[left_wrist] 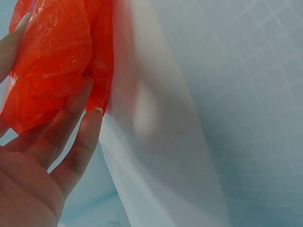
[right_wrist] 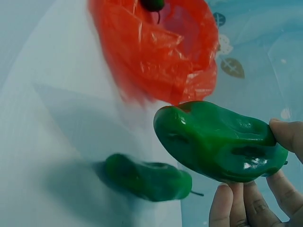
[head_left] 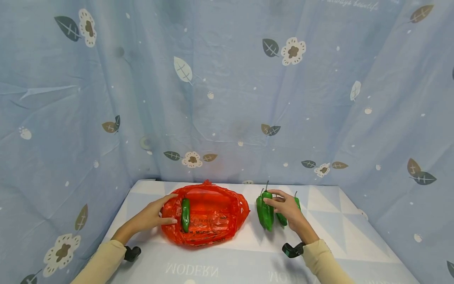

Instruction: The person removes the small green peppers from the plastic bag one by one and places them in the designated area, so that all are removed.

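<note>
My left hand [head_left: 157,215] holds the left side of an open red plastic bag [head_left: 213,219], thumb toward the near side and fingers toward the far side. In the left wrist view, fingertips [left_wrist: 94,116] touch the outside of the crinkled plastic. One slim green pepper [head_left: 185,215] lies inside the bag, near that hand. To the right of the bag, my right hand [head_left: 288,208] pinches a glossy green pepper [right_wrist: 222,142] near its stem end, thumb on one side and fingers on the other. The pepper hangs above the table, tip down.
Another green pepper [head_left: 260,209] shows just left of the held one. More green peppers [head_left: 281,219] lie beside and behind the right hand, partly covered by it. Everything rests on a pale patterned tabletop [head_left: 326,221], with a blue floral curtain [head_left: 227,98] behind and at both sides.
</note>
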A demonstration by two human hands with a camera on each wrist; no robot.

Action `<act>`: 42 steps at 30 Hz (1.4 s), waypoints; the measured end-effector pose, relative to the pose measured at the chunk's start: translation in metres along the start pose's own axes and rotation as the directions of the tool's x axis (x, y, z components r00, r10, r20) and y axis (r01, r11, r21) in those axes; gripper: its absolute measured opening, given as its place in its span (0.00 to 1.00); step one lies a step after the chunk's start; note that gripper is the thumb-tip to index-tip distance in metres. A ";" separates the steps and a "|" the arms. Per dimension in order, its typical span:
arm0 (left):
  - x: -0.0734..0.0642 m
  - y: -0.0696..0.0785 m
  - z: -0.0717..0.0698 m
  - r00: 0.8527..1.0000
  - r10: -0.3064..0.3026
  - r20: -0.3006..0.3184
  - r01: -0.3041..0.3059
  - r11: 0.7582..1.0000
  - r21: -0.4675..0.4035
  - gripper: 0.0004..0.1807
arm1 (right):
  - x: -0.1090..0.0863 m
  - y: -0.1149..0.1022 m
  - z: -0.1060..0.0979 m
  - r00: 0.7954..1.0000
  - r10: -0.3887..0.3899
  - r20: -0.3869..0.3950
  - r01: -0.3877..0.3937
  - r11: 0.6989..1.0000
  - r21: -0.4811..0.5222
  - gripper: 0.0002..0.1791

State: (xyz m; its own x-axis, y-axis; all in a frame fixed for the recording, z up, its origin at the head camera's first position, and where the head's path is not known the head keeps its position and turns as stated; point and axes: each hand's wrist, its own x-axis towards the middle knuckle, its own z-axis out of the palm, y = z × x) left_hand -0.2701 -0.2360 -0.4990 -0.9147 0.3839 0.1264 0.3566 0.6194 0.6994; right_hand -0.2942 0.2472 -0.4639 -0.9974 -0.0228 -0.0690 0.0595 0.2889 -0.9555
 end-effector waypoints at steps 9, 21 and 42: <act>0.000 -0.001 0.000 1.000 0.013 -0.003 -0.013 1.000 -0.012 0.47 | 0.001 0.011 -0.018 1.000 0.003 -0.023 -0.003 1.000 -0.008 0.35; -0.002 -0.001 0.000 1.000 0.012 -0.004 -0.012 1.000 -0.013 0.46 | 0.000 0.021 -0.036 0.998 -0.001 -0.067 -0.003 0.999 -0.054 0.35; -0.002 -0.002 0.000 1.000 0.019 -0.010 -0.019 1.000 0.001 0.47 | -0.005 0.038 -0.079 0.993 0.029 -0.114 -0.038 0.996 -0.083 0.39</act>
State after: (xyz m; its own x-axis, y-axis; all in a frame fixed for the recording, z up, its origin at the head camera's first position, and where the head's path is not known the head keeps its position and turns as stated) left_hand -0.2694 -0.2378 -0.5008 -0.9096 0.3889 0.1462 0.3738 0.6127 0.6963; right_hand -0.2904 0.3342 -0.4768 -0.9935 0.0948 -0.0631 0.0939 0.3683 -0.9250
